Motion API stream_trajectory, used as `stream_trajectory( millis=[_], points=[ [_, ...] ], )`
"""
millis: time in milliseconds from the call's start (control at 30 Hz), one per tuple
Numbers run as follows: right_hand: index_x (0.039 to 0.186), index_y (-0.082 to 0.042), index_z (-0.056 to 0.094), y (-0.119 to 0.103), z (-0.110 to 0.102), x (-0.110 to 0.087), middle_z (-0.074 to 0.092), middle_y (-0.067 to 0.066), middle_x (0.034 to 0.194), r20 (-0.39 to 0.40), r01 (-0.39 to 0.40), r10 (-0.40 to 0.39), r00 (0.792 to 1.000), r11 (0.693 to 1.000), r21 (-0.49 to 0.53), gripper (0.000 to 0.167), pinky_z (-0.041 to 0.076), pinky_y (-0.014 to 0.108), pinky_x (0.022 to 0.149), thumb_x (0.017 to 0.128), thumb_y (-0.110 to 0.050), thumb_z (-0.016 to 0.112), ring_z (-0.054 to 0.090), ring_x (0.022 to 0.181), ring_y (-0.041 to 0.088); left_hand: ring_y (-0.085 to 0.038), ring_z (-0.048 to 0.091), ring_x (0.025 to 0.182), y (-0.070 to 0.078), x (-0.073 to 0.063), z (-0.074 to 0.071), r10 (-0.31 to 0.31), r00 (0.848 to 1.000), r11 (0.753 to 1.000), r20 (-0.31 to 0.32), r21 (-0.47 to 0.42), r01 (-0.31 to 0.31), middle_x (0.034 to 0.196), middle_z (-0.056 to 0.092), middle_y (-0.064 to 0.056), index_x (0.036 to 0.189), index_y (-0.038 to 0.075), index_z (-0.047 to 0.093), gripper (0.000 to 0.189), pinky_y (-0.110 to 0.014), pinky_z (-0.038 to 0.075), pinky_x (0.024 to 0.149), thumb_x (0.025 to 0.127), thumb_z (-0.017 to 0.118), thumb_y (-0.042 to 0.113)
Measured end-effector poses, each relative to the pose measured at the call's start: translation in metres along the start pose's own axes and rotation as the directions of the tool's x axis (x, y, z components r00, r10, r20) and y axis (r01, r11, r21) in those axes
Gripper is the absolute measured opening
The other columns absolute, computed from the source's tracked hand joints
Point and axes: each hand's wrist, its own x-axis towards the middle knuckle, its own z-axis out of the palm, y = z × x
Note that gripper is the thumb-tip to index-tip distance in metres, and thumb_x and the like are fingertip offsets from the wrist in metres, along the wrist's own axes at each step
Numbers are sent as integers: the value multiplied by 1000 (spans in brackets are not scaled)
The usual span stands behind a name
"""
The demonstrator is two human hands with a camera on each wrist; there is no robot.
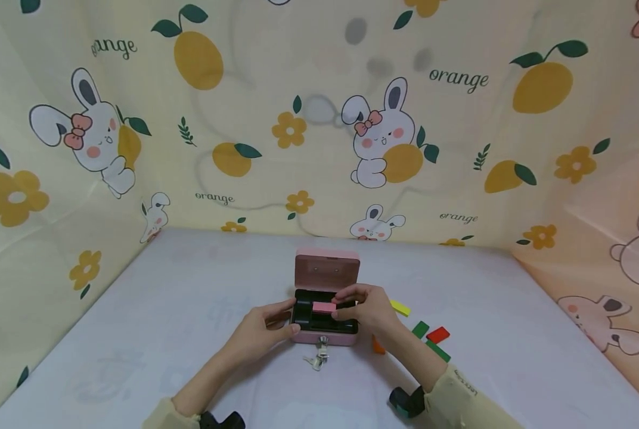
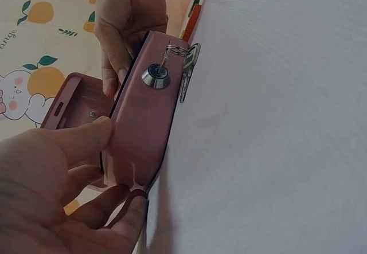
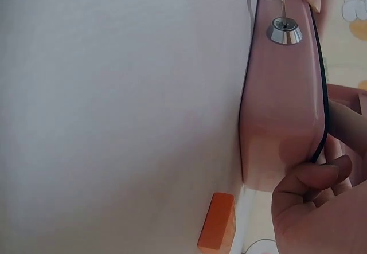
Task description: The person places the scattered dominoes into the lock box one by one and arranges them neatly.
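A small pink cash box [image 1: 325, 338] sits on the table with its lid [image 1: 327, 271] raised and a black tray [image 1: 307, 319] inside. Keys on a ring [image 1: 318, 360] hang from its front lock [image 2: 156, 76]. My left hand [image 1: 260, 333] grips the box's left side, thumb at the rim and fingers around the lower corner in the left wrist view. My right hand [image 1: 366, 307] reaches over the tray from the right and pinches the right end of a pink block [image 1: 323, 307] between thumb and fingers. The wrist views hide that block.
Right of the box lie loose blocks: a yellow one [image 1: 400, 308], a red one [image 1: 438, 334], two green ones [image 1: 420, 329] and an orange one [image 3: 218, 222] close by the box. A patterned cloth [image 1: 266, 119] rises behind the white table [image 1: 217, 262].
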Motion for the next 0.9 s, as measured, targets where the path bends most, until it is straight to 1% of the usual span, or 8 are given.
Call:
stream_trajectory(
  millis=[300,567,767,900],
  points=[
    [94,-10,74,2,-1,0,72,2,94,19,4,-4,1000,1000,26,23,51,39,90,75,-1,84,55,101,24,-34,52,125,0,0,0,6,1000,1000,0,-7,-6,139,53,-19,143,2,49,63,-42,44,104,91,74,27],
    [95,-11,75,1,-1,0,72,0,94,12,7,-7,1000,1000,15,24,48,40,90,75,-1,84,53,102,25,-36,53,124,-1,0,-1,17,1000,1000,-1,1,-17,140,52,-19,143,2,50,62,-43,45,103,91,73,26],
    [96,-12,75,2,0,-1,73,0,94,1,12,-12,1000,1000,-3,23,44,37,83,77,-1,83,51,100,26,-37,53,123,-1,1,0,21,1000,1000,-3,-5,-21,139,52,-20,143,2,50,62,-43,45,103,91,73,26],
    [97,-12,75,2,0,-2,72,0,95,5,7,-7,1000,1000,-4,23,46,35,79,77,-2,83,50,99,26,-36,53,124,-1,0,0,14,1000,1000,-3,-9,-14,139,52,-20,143,2,49,62,-43,45,103,91,73,27]
  ],
)
